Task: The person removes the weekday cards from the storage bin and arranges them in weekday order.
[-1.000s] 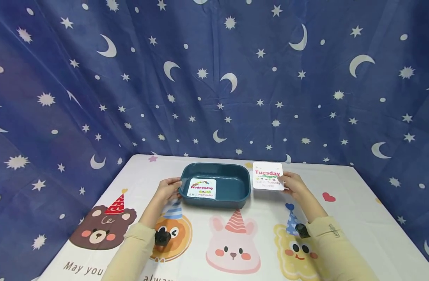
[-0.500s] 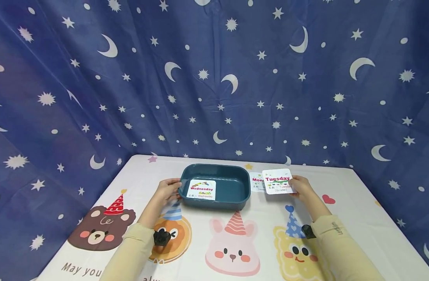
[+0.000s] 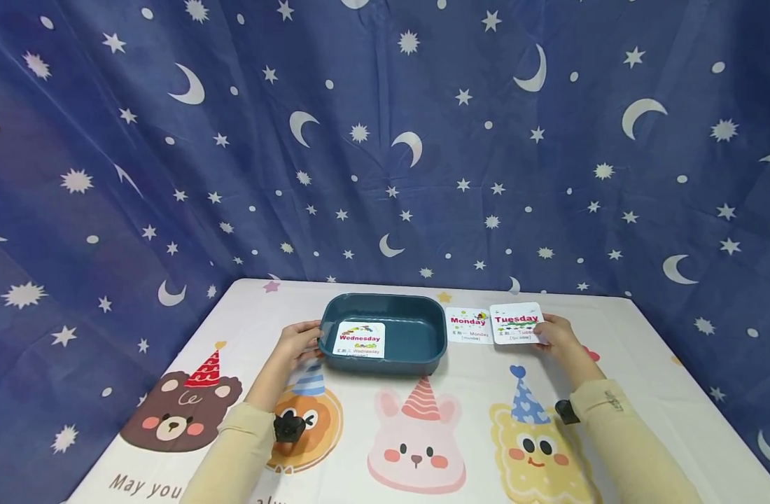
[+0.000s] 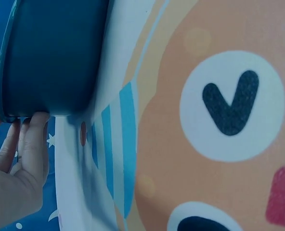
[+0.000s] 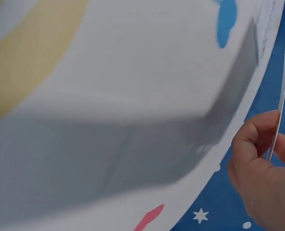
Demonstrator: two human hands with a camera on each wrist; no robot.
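My left hand (image 3: 299, 340) grips the left end of a dark teal plastic box (image 3: 416, 337), thumb over the rim and fingers on the outer wall, as the left wrist view also shows. Inside the box, at its left, lies a card reading Wednesday (image 3: 359, 340). My right hand (image 3: 556, 337) pinches the right edge of a Tuesday card (image 3: 516, 323). The right wrist view shows this card (image 5: 283, 82) edge-on, lifted over the table. A Monday card (image 3: 469, 326) lies flat between the box and the Tuesday card.
A white tablecloth (image 3: 662, 392) with cartoon animals covers the table. Its far edge runs just behind the box and cards. A dark blue curtain (image 3: 334, 140) with moons and stars hangs behind and to the left.
My right hand has carried the Tuesday card to the right, uncovering the Monday card beneath it. My left hand and the box have stayed in place.
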